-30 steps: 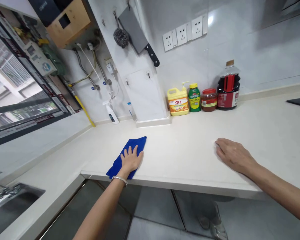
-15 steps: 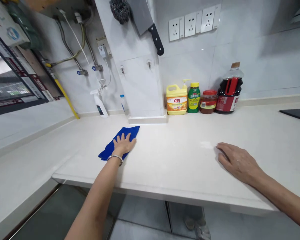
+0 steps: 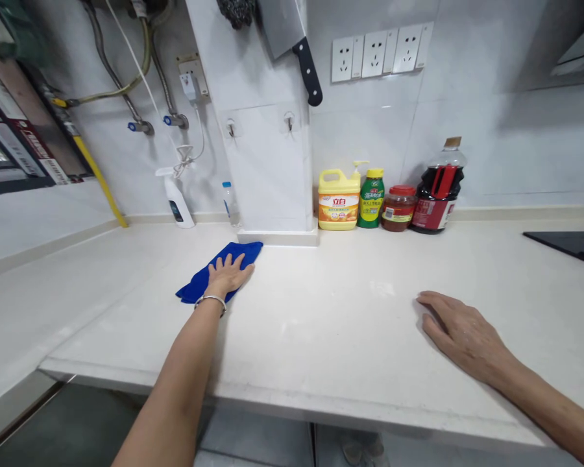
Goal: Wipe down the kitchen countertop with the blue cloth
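My left hand (image 3: 228,275) lies flat with fingers spread on a blue cloth (image 3: 199,280), pressing it onto the white countertop (image 3: 331,324) close to the base of a white wall column. A silver bangle circles that wrist. My right hand (image 3: 460,331) rests palm down on the bare countertop at the right, fingers stretched out, holding nothing.
Against the back wall stand a yellow detergent jug (image 3: 339,200), a green bottle (image 3: 370,198), a red-lidded jar (image 3: 398,208) and a dark sauce bottle (image 3: 438,188). A white spray bottle (image 3: 175,198) stands at the left. A cleaver (image 3: 292,39) hangs above. A black hob (image 3: 571,243) is at far right.
My left hand has slid the blue cloth away from the counter's front edge toward the column. The view has tilted level. My right hand has stayed in place.
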Available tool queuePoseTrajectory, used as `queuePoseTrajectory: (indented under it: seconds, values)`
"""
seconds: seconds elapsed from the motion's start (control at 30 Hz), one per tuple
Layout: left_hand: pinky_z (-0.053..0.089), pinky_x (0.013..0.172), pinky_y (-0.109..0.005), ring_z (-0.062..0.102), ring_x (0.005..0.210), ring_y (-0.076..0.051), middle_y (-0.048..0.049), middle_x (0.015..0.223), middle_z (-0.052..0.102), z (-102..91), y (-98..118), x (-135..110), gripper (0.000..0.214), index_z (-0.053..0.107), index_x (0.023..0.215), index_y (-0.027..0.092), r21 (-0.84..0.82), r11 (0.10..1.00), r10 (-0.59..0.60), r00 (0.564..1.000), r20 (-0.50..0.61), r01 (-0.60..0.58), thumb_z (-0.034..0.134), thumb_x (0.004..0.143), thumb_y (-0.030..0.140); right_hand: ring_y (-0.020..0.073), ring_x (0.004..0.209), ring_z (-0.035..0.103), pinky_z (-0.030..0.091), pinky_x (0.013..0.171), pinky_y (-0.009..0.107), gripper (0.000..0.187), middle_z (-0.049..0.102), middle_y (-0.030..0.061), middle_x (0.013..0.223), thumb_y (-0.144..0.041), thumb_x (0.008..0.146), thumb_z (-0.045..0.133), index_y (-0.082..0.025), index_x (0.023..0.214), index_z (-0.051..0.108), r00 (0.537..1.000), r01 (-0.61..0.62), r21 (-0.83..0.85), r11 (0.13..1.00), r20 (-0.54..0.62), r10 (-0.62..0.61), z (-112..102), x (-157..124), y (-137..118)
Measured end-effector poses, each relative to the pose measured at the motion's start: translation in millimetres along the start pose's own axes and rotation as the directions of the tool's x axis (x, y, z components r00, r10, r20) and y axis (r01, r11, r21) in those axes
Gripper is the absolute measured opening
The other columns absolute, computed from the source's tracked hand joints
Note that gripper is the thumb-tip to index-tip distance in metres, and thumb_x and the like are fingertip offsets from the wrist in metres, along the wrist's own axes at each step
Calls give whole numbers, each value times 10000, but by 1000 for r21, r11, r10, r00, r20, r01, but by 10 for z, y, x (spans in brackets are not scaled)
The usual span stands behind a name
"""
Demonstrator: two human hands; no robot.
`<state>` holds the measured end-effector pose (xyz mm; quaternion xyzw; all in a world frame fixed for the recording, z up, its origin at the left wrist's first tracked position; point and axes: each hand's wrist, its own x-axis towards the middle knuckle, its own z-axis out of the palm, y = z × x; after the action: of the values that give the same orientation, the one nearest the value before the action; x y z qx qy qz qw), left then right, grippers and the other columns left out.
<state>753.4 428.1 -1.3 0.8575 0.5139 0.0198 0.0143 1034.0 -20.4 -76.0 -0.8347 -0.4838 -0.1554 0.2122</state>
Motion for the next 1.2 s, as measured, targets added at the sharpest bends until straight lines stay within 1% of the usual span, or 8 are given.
queuePoseTrajectory:
  seconds: [0.1,0.23,0.4,0.67,0.8,1.03,1.1,1.2]
  values:
    - [169,1274,-614,155,1583,-403,-92,1724,182,-15,-15,21,796,284,1631,293,4,1000,15,1000,-7,-15,270,945,696,329,1196,640,502,999,499,396,668,140,1360,-389,956,379,-228,1208,638,1000,8,-19,1000,-15,-8,-6,7,-33]
    - [180,1269,-617,166,1578,-415,-120,1719,185,-30,19,-44,821,275,1635,262,20,1000,11,1000,-6,-11,280,941,701,320,1207,632,499,980,480,381,679,133,1335,-357,962,359,-216,1188,632,999,24,-37,999,-44,-25,-6,14,-82]
    - [175,1260,-631,150,1572,-449,-169,1718,160,-36,244,-252,906,223,1648,201,57,998,-26,1000,16,25,257,920,739,306,1192,627,473,954,452,346,680,132,1308,-317,968,354,-205,1160,619,999,20,-46,999,-47,-22,-20,31,-164]
    - [168,1255,-647,144,1565,-477,-193,1718,148,28,978,-669,975,181,1654,183,76,996,-39,999,33,37,218,889,786,287,1072,625,416,876,404,234,690,136,1121,-215,959,382,-181,1022,604,1000,14,-83,996,12,-13,-128,79,-304]
    - [165,1244,-672,136,1559,-498,-220,1712,146,35,1386,-787,1002,191,1650,157,70,997,-32,999,43,29,221,880,796,284,1065,616,395,893,402,213,678,133,1118,-206,959,407,-167,1020,607,1000,-8,-75,997,14,9,-168,92,-346]
    - [134,1260,-653,104,1567,-487,-220,1716,121,88,2104,-992,1001,177,1652,158,57,991,116,991,64,-119,222,882,796,290,1094,595,379,927,408,235,666,147,1189,-215,956,427,-147,1053,630,998,-45,-36,998,44,46,-265,110,-386]
    - [123,1261,-655,102,1571,-478,-217,1716,121,107,2244,-1066,968,182,1651,160,55,986,156,985,68,-160,224,900,769,291,1112,590,375,941,406,247,663,149,1207,-225,959,433,-141,1075,634,997,-53,-23,998,55,54,-280,114,-380]
    - [116,1264,-652,102,1574,-471,-214,1717,109,134,2349,-1195,956,181,1651,160,50,976,210,975,73,-214,230,910,761,291,1132,587,375,959,407,268,663,156,1229,-228,966,437,-133,1119,636,996,-66,-13,998,67,67,-300,117,-374]
